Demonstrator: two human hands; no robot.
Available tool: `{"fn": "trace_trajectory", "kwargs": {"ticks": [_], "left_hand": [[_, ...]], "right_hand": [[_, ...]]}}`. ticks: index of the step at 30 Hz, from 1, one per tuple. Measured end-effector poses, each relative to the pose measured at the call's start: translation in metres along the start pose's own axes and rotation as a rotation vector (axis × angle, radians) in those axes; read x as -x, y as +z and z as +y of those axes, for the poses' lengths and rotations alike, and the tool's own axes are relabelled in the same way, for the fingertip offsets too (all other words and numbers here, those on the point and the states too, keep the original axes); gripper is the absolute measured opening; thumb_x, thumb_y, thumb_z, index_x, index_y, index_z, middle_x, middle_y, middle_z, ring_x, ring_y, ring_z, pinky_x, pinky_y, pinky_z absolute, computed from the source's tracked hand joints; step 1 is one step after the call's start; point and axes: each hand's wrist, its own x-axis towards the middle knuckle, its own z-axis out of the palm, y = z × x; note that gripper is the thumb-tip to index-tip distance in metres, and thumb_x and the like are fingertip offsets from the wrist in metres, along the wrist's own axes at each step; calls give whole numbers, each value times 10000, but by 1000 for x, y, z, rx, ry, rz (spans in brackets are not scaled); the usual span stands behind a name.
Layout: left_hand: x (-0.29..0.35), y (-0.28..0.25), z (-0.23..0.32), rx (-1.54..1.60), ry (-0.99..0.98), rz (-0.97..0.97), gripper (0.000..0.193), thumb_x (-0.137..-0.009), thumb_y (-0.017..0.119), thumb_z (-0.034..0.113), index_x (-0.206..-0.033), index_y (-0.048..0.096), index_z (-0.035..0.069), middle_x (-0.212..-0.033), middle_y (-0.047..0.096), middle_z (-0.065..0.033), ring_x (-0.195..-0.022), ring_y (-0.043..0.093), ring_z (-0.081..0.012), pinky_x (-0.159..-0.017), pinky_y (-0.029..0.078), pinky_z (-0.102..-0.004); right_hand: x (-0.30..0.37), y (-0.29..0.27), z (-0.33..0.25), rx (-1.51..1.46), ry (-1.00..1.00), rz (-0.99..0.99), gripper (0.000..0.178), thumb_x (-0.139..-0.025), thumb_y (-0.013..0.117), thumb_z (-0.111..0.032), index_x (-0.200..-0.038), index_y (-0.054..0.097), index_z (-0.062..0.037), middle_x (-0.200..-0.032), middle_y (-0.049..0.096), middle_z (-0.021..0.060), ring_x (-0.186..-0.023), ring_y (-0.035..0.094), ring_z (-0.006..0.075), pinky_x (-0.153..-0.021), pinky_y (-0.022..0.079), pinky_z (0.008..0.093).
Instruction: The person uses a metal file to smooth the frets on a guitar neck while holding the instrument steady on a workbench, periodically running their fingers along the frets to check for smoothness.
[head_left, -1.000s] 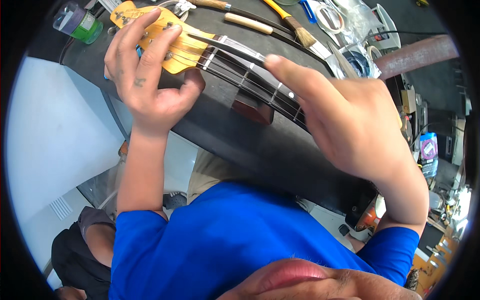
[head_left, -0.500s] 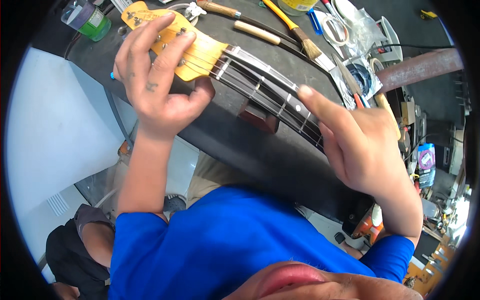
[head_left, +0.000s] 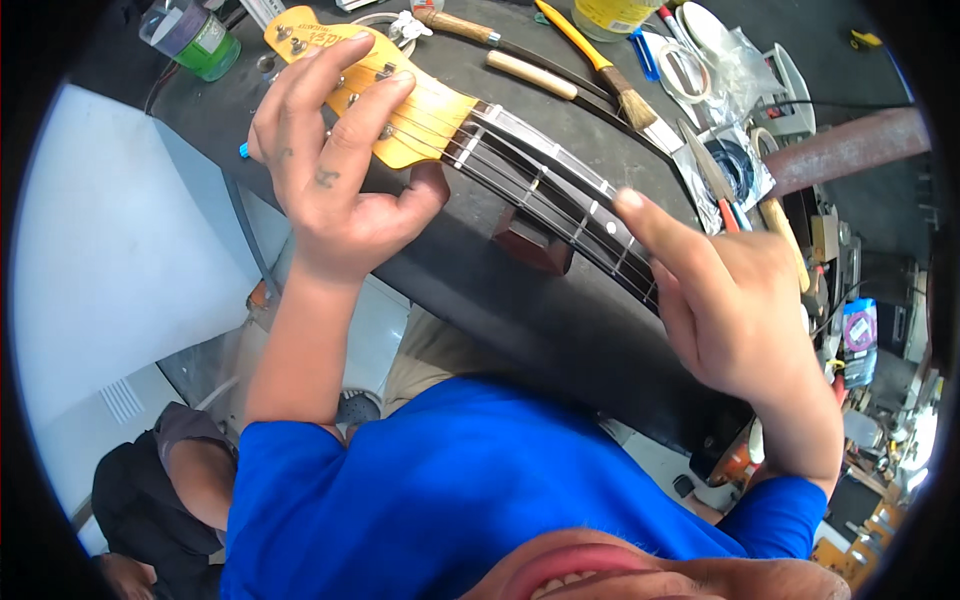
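Well, from where I stand there's a guitar (head_left: 560, 195) lying face up on the dark workbench (head_left: 600, 140), its yellow wooden headstock (head_left: 435, 105) toward the person's left and its neck slanting away to the right, where the arm covers it. The left hand (head_left: 340, 195) is over the headstock, fingers spread across the face close to the tuning pegs (head_left: 385, 70), with the thumb curled at the near edge; it looks like a loose clasp, but I cannot tell whether it actually grips. The right hand (head_left: 735, 310) is at the neck with one finger stretched to the far edge of the fretboard, near a white marker dot (head_left: 612, 228); the rest of its fingers are folded or hidden, so how firmly it holds, if at all, I can't say. A reddish-brown block (head_left: 540, 248) shows beneath the neck on the near side

Behind the guitar lie two wooden-handled tools, a yellow-handled paintbrush (head_left: 583, 42) with brown bristles, a ring of tape (head_left: 685, 72), clear plastic wrapping (head_left: 738, 68) and a pointed tool with red and blue handles (head_left: 708, 168). A green-and-clear container (head_left: 208, 52) stands beyond the headstock, and a second person in dark clothes (head_left: 150, 500) is at the lower left
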Motion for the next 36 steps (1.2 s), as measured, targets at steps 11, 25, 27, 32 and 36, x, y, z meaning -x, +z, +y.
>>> {"fn": "trace_trajectory", "kwargs": {"ticks": [11, 25, 27, 32, 36], "left_hand": [[-2, 2, -2, -9, 40, 6, 705, -636, 795, 124, -1341, 788, 86, -1527, 726, -190, -1379, 648, -420, -1216, 475, -505], [2, 0, -7, 36, 9, -14, 715, -627, 815, 104, -1341, 778, 75, -1536, 715, -205, -1403, 622, -429, -1203, 494, -518], [1, -4, -5, 9, 6, -43, 715, -648, 842, 119, -1358, 760, 80, -1545, 704, -209, -1405, 617, -435, -1205, 492, -526], [-2, -4, -4, -12, 52, -70, 687, -769, 949, 259, -1390, 722, 75, -1519, 699, -216, -1378, 629, -437, -1187, 506, -539], [-4, -12, -5, -35, 93, -117, 729, -888, 924, 540, -1401, 711, 68, -1477, 710, -214, -1343, 646, -427, -1159, 523, -555]], "right_hand": [[-4, -1, 2, 17, 17, -42, 685, -883, 759, 42, -1556, 682, -58, -682, 614, 48, -575, 653, 287, -564, 507, 431], [-16, 6, 2, -70, -11, 11, 661, -921, 700, 71, -1572, 635, -21, -819, 612, 79, -684, 618, 293, -648, 454, 452], [11, -3, 11, -143, 78, 46, 600, -996, 644, 30, -1593, 587, 17, -1058, 599, 141, -933, 608, 317, -835, 448, 462], [97, -13, 29, -224, 514, 189, 500, -1183, 505, -73, -1646, 467, 111, -1656, 568, 298, -1555, 583, 376, -1302, 432, 488], [131, -8, 32, -253, 589, 262, 548, -1206, 495, -103, -1717, 408, 73, -1129, 625, 65, -906, 421, 93, -815, 293, 288]]}}
